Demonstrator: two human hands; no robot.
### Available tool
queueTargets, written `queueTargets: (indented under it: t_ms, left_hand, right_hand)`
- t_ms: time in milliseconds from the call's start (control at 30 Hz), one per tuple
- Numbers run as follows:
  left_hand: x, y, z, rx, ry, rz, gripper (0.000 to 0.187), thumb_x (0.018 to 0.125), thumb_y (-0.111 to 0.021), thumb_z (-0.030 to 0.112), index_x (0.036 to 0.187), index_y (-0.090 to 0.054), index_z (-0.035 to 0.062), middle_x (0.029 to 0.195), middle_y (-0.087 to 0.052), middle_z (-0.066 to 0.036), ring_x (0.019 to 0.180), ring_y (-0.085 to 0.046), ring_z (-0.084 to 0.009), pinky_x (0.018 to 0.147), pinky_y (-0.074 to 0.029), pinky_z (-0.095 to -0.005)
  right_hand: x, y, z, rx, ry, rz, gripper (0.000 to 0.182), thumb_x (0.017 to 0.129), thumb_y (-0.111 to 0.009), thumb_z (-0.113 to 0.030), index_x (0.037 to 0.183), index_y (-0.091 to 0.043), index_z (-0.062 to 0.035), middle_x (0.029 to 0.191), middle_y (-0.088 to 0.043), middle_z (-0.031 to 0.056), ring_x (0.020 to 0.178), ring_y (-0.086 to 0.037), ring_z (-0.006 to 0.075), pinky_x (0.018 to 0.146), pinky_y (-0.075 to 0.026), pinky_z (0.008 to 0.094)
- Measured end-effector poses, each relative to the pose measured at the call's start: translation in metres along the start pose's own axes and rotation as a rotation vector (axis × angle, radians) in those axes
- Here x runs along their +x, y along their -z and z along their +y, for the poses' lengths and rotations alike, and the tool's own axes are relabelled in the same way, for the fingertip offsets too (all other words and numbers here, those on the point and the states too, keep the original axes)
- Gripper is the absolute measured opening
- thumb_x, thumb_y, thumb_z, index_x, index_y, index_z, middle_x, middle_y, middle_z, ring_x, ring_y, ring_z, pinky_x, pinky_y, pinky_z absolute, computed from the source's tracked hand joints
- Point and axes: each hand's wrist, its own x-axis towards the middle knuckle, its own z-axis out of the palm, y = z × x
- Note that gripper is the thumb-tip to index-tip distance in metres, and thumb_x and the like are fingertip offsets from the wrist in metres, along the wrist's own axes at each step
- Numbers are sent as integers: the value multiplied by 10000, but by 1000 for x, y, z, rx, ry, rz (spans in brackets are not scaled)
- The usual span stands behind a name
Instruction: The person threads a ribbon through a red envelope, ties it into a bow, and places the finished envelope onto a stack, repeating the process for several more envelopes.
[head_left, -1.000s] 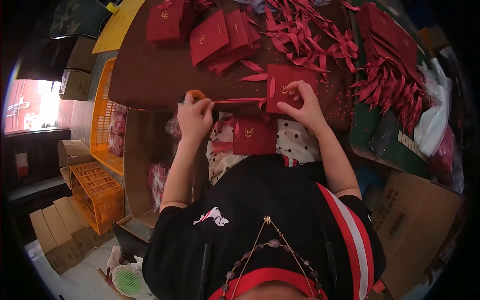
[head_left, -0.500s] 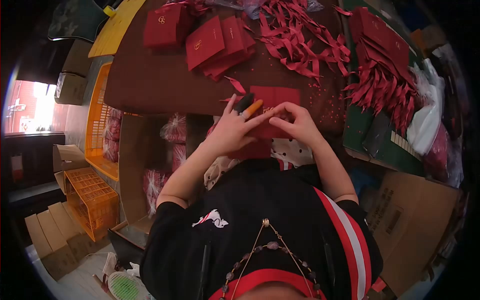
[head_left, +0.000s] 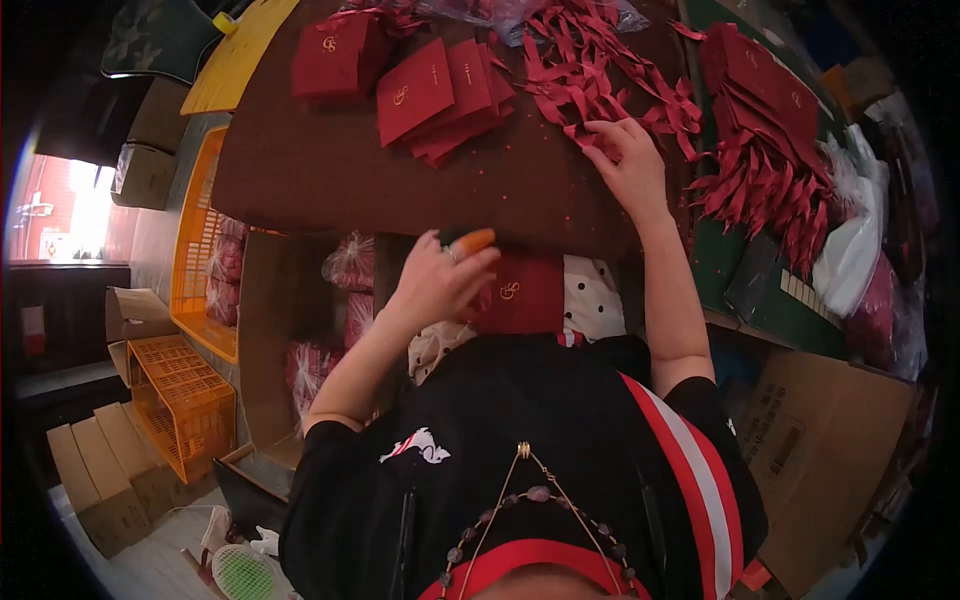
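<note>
My left hand, with an orange finger cover and a ring, has its fingers bent at the left edge of a red bag with a gold logo in my lap. Whether it grips the bag is hidden. My right hand reaches over the brown table to the near edge of a heap of red ribbons. Its thumb and index finger come together at a ribbon end. Left of the heap lie fanned red bags and a stack of red bags.
More red bags with ribbons lie on a green surface at the right. Orange crates, an open carton with wrapped bundles and small boxes stand at the left. A large carton is at the lower right.
My right hand has moved away from my left, up to the ribbons. My left hand has drawn back down and left. The red bag has gone from the table edge to my lap.
</note>
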Motion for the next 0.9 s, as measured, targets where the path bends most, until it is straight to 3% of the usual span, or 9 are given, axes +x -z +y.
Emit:
queueTargets:
  t_ms: [133,200,267,467,533,633,700,800,900]
  left_hand:
    - [68,11,-54,151,238,506,589,872,-772,342,1392,-579,143,1403,-577,-166,1124,-618,-402,917,-483,-475]
    - [86,12,-83,241,479,394,759,861,-765,413,1478,-479,77,1409,-547,-239,1144,-602,-401,884,-489,-476]
    - [94,1,-115,292,416,470,851,858,-752,477,1510,-424,38,1395,-552,-267,1104,-625,-402,882,-491,-482]
    - [95,-15,-137,296,375,393,561,905,-718,403,1378,-613,122,1245,-671,-209,926,-680,-379,797,-504,-457]
    - [93,-11,-130,282,409,494,386,928,-704,309,1282,-695,155,1184,-703,-164,850,-687,-344,743,-500,-436]
    - [89,-2,-126,230,349,691,349,934,-697,246,1269,-703,146,1183,-702,-150,783,-682,-325,706,-490,-422]
    - [80,6,-116,252,448,643,328,944,-680,194,1269,-706,161,1220,-700,-132,856,-692,-290,742,-500,-394]
    - [67,17,-103,197,208,1023,319,892,-679,73,1196,-752,141,1259,-698,-97,1048,-676,-268,871,-501,-367]
    - [41,22,-56,277,114,849,378,823,-666,40,1167,-769,159,1252,-700,-75,1122,-669,-264,919,-481,-403]
  right_hand:
    - [4,-25,12,-243,131,-26,185,829,-757,-191,1011,-733,-161,903,-589,51,922,-614,276,787,-528,420]
    - [0,-21,7,-217,166,-1,126,827,-743,-161,949,-717,-141,899,-586,54,911,-606,283,774,-526,422]
    - [-14,-16,6,-182,268,-31,87,828,-740,-148,892,-692,-115,890,-589,61,906,-607,291,765,-527,421]
    - [-38,-9,1,-138,96,-40,202,830,-754,-170,1000,-664,-108,888,-589,55,879,-616,281,753,-525,407]
    - [-28,-10,-2,-180,57,-13,287,831,-769,-212,1079,-659,-117,875,-600,53,875,-628,269,744,-526,402]
    - [-12,-26,-1,-216,65,61,234,838,-762,-210,1039,-678,-124,862,-617,48,844,-633,274,729,-528,402]
    - [-6,-37,4,-222,97,83,195,843,-754,-206,1010,-689,-129,859,-624,48,831,-637,275,724,-530,404]
    - [-6,-35,-4,-173,199,84,125,844,-739,-185,952,-702,-134,851,-628,48,811,-639,277,713,-532,411]
    - [-27,-14,-16,-98,296,-27,101,823,-725,-139,922,-702,-129,832,-611,56,806,-631,279,709,-531,421]
